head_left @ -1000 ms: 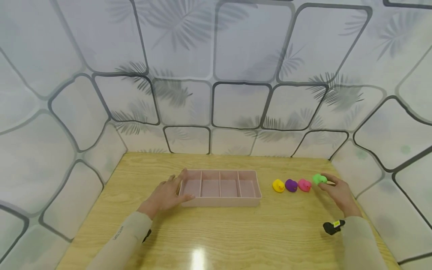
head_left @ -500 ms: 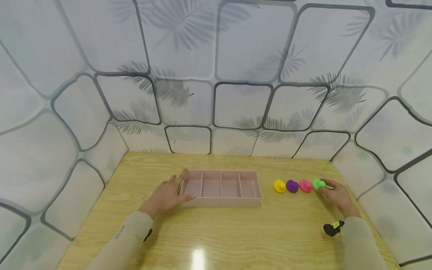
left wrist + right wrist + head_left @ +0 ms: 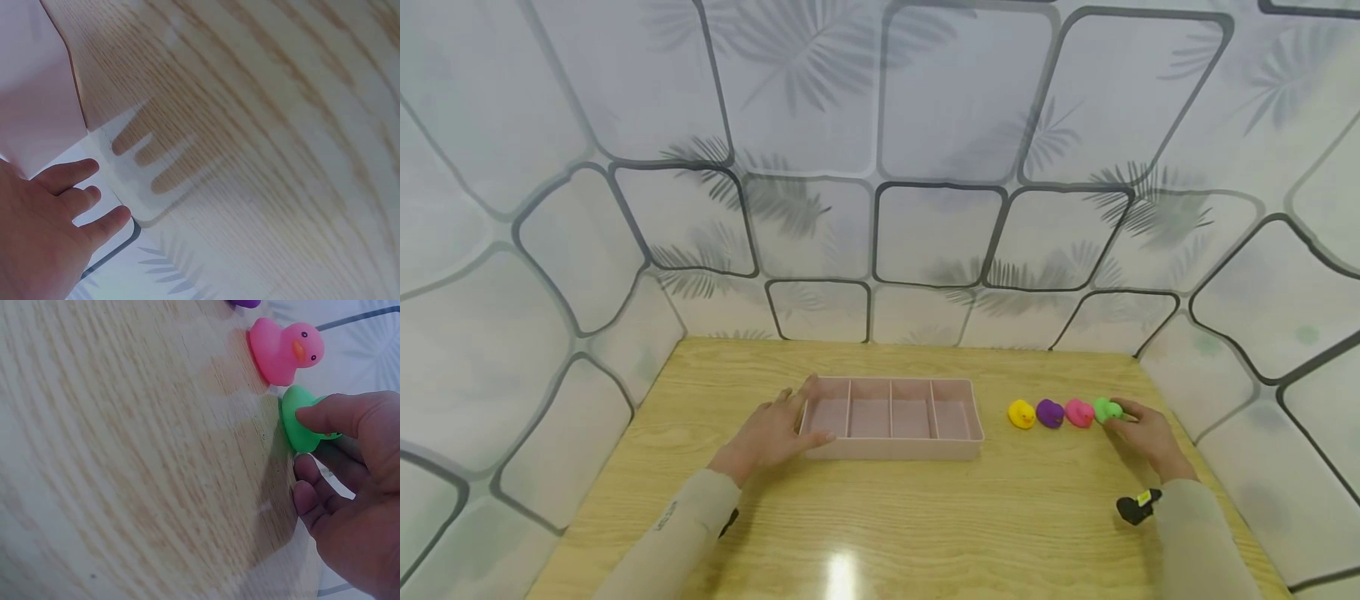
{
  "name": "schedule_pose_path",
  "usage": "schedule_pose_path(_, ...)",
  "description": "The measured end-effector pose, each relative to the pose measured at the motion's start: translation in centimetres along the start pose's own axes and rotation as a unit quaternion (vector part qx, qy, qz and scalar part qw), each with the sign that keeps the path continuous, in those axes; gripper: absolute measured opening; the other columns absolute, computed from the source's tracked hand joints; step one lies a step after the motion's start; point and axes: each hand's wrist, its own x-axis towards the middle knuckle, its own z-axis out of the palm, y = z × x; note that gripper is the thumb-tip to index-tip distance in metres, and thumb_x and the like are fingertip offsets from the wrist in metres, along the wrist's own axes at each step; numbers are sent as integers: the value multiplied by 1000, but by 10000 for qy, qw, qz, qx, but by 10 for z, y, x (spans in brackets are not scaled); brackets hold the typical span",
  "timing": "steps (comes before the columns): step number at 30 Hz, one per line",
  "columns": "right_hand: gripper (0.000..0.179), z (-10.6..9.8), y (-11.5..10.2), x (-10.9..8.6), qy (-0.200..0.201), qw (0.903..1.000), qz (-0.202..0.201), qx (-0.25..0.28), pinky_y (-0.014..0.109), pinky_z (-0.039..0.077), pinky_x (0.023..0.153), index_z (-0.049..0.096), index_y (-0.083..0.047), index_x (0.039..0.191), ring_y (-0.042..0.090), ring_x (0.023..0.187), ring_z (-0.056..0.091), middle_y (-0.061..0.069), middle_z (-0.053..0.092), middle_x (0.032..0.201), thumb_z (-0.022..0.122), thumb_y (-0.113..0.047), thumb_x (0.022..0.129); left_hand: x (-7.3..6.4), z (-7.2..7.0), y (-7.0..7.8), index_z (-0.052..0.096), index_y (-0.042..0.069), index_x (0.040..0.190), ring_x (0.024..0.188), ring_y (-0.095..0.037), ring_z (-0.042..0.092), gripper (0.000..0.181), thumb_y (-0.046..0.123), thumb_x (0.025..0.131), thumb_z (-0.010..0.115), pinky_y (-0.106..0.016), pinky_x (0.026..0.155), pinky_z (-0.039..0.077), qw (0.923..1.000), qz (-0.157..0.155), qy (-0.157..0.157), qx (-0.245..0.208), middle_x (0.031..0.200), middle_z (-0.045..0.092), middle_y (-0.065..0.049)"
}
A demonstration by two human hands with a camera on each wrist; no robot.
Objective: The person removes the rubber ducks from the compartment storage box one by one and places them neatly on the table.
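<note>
My right hand [image 3: 1150,436] pinches a green rubber duck [image 3: 1105,409] between thumb and fingers, at the right end of a row of ducks. In the right wrist view the green duck sits at the tabletop, close beside the pink rubber duck [image 3: 275,353]. To its left in the head view are a purple rubber duck [image 3: 1049,413] and a yellow rubber duck [image 3: 1021,414]. My left hand [image 3: 770,435] rests at the left end of a pink divided tray [image 3: 891,450], its thumb over the front corner and its fingers spread towards the back.
The tray has several compartments in one row, with bare floors. Under everything is a light wooden table [image 3: 925,525]. Patterned fabric walls [image 3: 936,233] rise behind it and along both sides. A small black device [image 3: 1138,507] sits at the right wrist.
The green duck has come down to the table beside the pink duck, with my right hand still pinching it. My left hand and the tray stay in place.
</note>
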Motion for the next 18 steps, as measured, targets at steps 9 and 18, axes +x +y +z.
schedule_pose_path(9, 65, 1, -2, 0, -76, 9999, -3, -118, 70, 42, 112, 33, 13, 157, 64, 140, 42, 46, 31, 157, 55, -25, 109, 0, -1, 0, 10, 20, 172, 150, -53, 40, 106, 72, 95, 61, -70, 117, 39, 10000, -56, -29, -46, 137, 69, -22)
schedule_pose_path(18, 68, 2, -3, 2, -82, 9995, -142, -278, 72, 41, 112, 32, 13, 157, 66, 140, 40, 48, 29, 157, 58, -26, 108, -2, -2, 0, 11, 18, 172, 141, -57, 48, 106, 72, 95, 61, -70, 115, 40, 10000, -82, 6, -17, 152, 54, -32)
